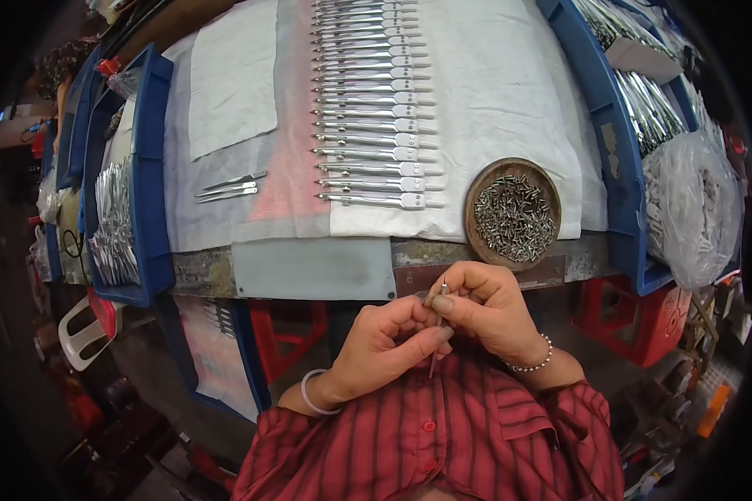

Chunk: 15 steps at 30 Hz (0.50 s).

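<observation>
While both hands meet just in front of the shirt, the left hand (397,338) and right hand (486,313) share a slim metal tool (444,290) near the bench's edge. Right: thumb and index pinching its upper end, fine tip showing at 12 o'clock. Left: thumb and fingertips closed on it lower down; thin shaft pokes out toward 6 o'clock. Middle hidden by fingers; exact kind too small to tell. Pale bangle (309,394) on left wrist, beaded bracelet (545,355) on right, red striped shirt (384,409) behind.

Clock centred on the hands. 1 o'clock, near: round wooden bowl (471,219) at the bench edge, loaded with small metal pins (514,213). Between 11 and 12: long column of silver metal instruments (403,111), side by side, narrow ends toward 9, lying across white cloth (510,75). 10 o'clock: frosted plate (313,269) on the bench edge; farther out, tweezers (230,194) lying flat; beyond those, left blue bin (152,184) with bundled shiny metal pieces (113,213). 2 o'clock: right blue bin (620,196) with more slender metal parts (643,108), clear plastic bag (702,221) bulging beside it, contents whitish, blurred. 3 o'clock, below bench: red plastic stool (643,321). Toward 9, also below: blue-sided tray (217,355), lined pale, dark slim items at its upper end.
</observation>
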Each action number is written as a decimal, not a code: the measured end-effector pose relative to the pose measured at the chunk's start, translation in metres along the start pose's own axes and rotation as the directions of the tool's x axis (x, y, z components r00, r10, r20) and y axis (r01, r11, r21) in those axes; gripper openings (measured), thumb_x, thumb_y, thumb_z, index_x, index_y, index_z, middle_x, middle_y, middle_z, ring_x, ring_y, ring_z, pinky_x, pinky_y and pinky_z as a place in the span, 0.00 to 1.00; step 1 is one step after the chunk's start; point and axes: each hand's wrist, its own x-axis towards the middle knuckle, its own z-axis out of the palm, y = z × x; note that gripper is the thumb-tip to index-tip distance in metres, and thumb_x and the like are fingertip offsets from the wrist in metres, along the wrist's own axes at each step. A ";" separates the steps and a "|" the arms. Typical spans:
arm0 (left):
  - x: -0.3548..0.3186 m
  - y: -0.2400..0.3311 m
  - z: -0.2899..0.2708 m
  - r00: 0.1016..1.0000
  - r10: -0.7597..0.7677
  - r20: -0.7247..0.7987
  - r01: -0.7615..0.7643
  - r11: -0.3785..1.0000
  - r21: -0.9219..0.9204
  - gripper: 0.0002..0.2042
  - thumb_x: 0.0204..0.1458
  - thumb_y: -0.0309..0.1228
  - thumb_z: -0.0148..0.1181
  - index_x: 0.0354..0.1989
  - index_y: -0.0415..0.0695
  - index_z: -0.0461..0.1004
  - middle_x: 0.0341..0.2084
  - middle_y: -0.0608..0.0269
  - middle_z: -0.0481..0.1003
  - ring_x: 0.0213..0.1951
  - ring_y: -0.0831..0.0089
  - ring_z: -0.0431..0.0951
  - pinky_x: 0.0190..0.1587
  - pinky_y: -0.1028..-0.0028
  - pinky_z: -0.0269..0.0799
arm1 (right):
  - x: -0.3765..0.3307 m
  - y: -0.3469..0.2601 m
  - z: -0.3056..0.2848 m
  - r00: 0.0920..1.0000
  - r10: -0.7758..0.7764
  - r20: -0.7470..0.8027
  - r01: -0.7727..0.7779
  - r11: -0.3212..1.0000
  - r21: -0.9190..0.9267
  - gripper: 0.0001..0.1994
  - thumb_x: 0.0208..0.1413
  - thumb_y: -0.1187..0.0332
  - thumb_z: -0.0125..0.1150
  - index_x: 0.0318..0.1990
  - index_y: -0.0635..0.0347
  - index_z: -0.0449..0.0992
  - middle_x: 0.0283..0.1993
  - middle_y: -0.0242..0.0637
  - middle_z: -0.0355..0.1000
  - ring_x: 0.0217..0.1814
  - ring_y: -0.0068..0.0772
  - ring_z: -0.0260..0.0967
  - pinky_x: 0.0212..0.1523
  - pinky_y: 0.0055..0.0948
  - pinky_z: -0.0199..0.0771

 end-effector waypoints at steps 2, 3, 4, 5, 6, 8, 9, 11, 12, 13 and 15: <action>0.000 0.000 0.000 1.000 0.011 0.008 -0.011 1.000 0.000 0.04 0.52 0.24 0.53 0.32 0.36 0.68 0.22 0.64 0.75 0.26 0.85 0.73 0.27 0.85 0.68 | 0.000 -0.003 0.000 1.000 0.007 0.013 -0.007 1.000 0.006 0.04 0.52 0.72 0.56 0.31 0.63 0.71 0.26 0.26 0.68 0.21 0.10 0.58 0.19 0.11 0.55; 0.000 0.001 -0.001 0.999 -0.010 0.038 0.009 1.000 0.019 0.03 0.53 0.23 0.51 0.33 0.36 0.67 0.24 0.63 0.74 0.27 0.82 0.73 0.30 0.84 0.68 | -0.001 -0.003 0.000 1.000 0.014 0.022 -0.014 1.000 0.018 0.04 0.52 0.72 0.56 0.31 0.63 0.71 0.25 0.26 0.68 0.20 0.09 0.57 0.19 0.11 0.55; 0.000 0.002 -0.002 0.997 -0.031 0.068 0.029 0.999 0.039 0.03 0.54 0.21 0.49 0.35 0.35 0.67 0.25 0.61 0.74 0.29 0.80 0.74 0.33 0.82 0.69 | -0.001 -0.003 -0.001 0.999 0.021 0.031 -0.022 0.999 0.030 0.04 0.52 0.72 0.56 0.31 0.63 0.71 0.25 0.26 0.68 0.20 0.09 0.56 0.19 0.11 0.54; -0.001 0.002 -0.001 0.997 -0.033 0.068 0.031 0.999 0.039 0.03 0.54 0.21 0.49 0.35 0.35 0.67 0.25 0.61 0.74 0.29 0.80 0.74 0.33 0.82 0.69 | -0.001 -0.003 -0.001 0.999 0.021 0.031 -0.022 0.999 0.031 0.04 0.52 0.72 0.56 0.31 0.63 0.71 0.25 0.26 0.68 0.20 0.09 0.56 0.19 0.11 0.54; -0.001 0.002 0.000 0.997 -0.039 0.074 0.038 0.999 0.021 0.03 0.54 0.22 0.49 0.35 0.35 0.67 0.25 0.61 0.74 0.29 0.80 0.74 0.33 0.82 0.69 | -0.002 -0.003 -0.001 0.999 0.013 0.037 -0.015 0.999 0.035 0.04 0.52 0.72 0.55 0.31 0.63 0.71 0.25 0.26 0.68 0.20 0.09 0.57 0.19 0.11 0.54; -0.002 0.001 0.001 0.996 -0.045 0.080 0.045 0.999 0.001 0.04 0.54 0.22 0.48 0.36 0.35 0.67 0.26 0.61 0.74 0.29 0.79 0.74 0.33 0.82 0.69 | -0.003 -0.001 0.000 0.999 0.007 0.041 -0.008 0.999 0.038 0.04 0.52 0.72 0.55 0.31 0.63 0.71 0.24 0.26 0.68 0.20 0.09 0.57 0.19 0.11 0.54; -0.002 0.001 0.001 0.994 -0.047 0.099 0.051 0.998 -0.036 0.04 0.55 0.22 0.48 0.36 0.35 0.66 0.26 0.61 0.73 0.29 0.79 0.74 0.33 0.81 0.69 | -0.004 0.000 0.000 0.999 0.014 0.037 -0.015 0.999 0.042 0.04 0.53 0.72 0.55 0.31 0.63 0.71 0.24 0.26 0.68 0.21 0.09 0.57 0.19 0.11 0.54; -0.003 -0.002 0.002 0.992 -0.049 0.116 0.058 0.996 -0.075 0.04 0.55 0.22 0.48 0.37 0.35 0.66 0.26 0.61 0.73 0.30 0.79 0.74 0.34 0.81 0.69 | -0.006 0.001 -0.001 0.999 0.024 0.033 -0.025 0.999 0.045 0.04 0.53 0.72 0.55 0.31 0.63 0.71 0.24 0.27 0.68 0.21 0.09 0.58 0.19 0.11 0.54; -0.003 -0.003 0.002 0.990 -0.053 0.134 0.069 0.990 -0.120 0.05 0.55 0.22 0.47 0.38 0.35 0.66 0.27 0.61 0.73 0.30 0.78 0.74 0.34 0.81 0.69 | -0.007 0.001 -0.001 0.998 0.055 0.039 -0.057 0.996 0.061 0.04 0.53 0.72 0.55 0.31 0.63 0.70 0.25 0.27 0.68 0.22 0.09 0.58 0.20 0.11 0.54; -0.004 -0.005 0.002 0.987 -0.056 0.153 0.082 0.983 -0.165 0.05 0.55 0.23 0.47 0.38 0.35 0.66 0.27 0.61 0.73 0.30 0.78 0.74 0.35 0.80 0.70 | -0.008 0.001 -0.002 0.995 0.087 0.045 -0.090 0.993 0.077 0.04 0.53 0.72 0.54 0.31 0.63 0.70 0.25 0.27 0.69 0.22 0.09 0.59 0.20 0.11 0.54; -0.006 -0.005 0.003 0.985 -0.064 0.160 0.093 0.979 -0.180 0.05 0.55 0.23 0.47 0.39 0.35 0.66 0.27 0.60 0.73 0.31 0.78 0.74 0.35 0.80 0.70 | -0.010 0.002 -0.002 0.994 0.098 0.049 -0.101 0.992 0.080 0.04 0.54 0.72 0.54 0.31 0.62 0.70 0.25 0.28 0.69 0.23 0.09 0.59 0.20 0.11 0.55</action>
